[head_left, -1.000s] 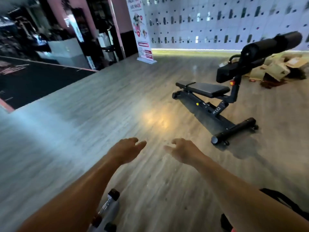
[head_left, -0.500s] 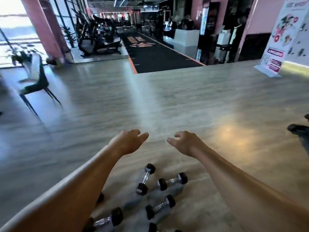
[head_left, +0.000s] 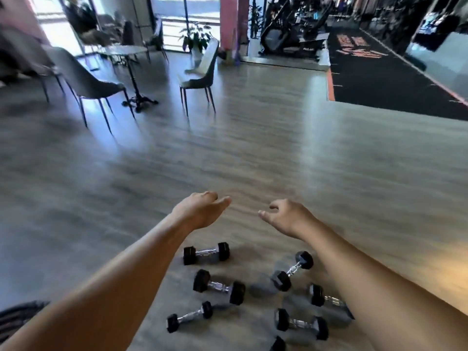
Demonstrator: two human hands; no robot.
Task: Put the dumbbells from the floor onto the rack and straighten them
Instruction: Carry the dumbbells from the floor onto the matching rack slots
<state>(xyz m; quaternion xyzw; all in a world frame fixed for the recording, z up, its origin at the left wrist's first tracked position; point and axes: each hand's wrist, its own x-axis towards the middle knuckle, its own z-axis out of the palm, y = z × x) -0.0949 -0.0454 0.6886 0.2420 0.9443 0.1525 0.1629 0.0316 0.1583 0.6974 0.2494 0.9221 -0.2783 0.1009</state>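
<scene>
Both arms stretched forward over the wood floor (head_left: 253, 153); left hand (head_left: 200, 210) and right hand (head_left: 286, 217) hang apart in the air, fingers loosely curled, grasping nothing. Dumbbells (head_left: 219, 287) lie scattered on the floor below and between the forearms, black heads with shiny handles, pointing different ways, one partly hidden under the right forearm and another cut off at the bottom edge. Chairs (head_left: 200, 74) and a small table (head_left: 126, 50) stand well beyond, upper left.

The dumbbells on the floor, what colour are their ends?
Black. The small hex-ended dumbbells have black ends and shiny silver metal handles, seen best in the head view.
</scene>
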